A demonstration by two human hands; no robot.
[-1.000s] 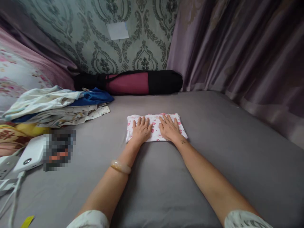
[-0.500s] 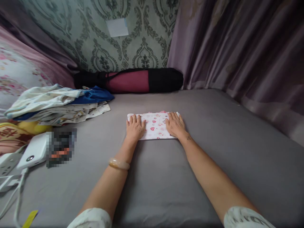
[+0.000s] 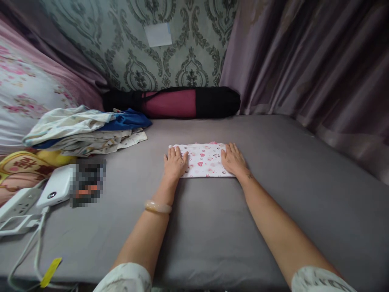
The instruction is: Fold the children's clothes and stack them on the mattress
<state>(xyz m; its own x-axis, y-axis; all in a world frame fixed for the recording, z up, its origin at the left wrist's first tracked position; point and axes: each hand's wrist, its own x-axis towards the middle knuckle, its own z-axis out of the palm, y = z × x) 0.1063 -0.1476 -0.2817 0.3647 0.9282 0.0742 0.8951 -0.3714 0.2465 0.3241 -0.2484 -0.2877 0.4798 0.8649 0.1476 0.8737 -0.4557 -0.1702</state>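
Observation:
A folded white cloth (image 3: 205, 162) printed with pink and red hearts and small figures lies flat on the grey bed sheet (image 3: 206, 227). Its long side runs left to right, and a bit of pink shows along its far edge. On its left end rests my left hand (image 3: 175, 163), palm down with the fingers stretched out. My right hand (image 3: 234, 160) lies flat over the right end, fingers extended and thumb toward the middle. Neither hand grips the cloth. A pale bangle (image 3: 158, 207) circles my left forearm.
Left of the hands is a pile of folded clothes (image 3: 88, 129). Nearer me sit a white power bank (image 3: 57, 184), a power strip (image 3: 20, 205), cables and a blurred-out item (image 3: 88, 182). A long black and maroon bag (image 3: 170, 103) lies along the wall.
The view has shifted slightly, so the scene sits further right. My right hand has slid outward to the cloth's right edge, uncovering more of the print. My left hand stays on its end.

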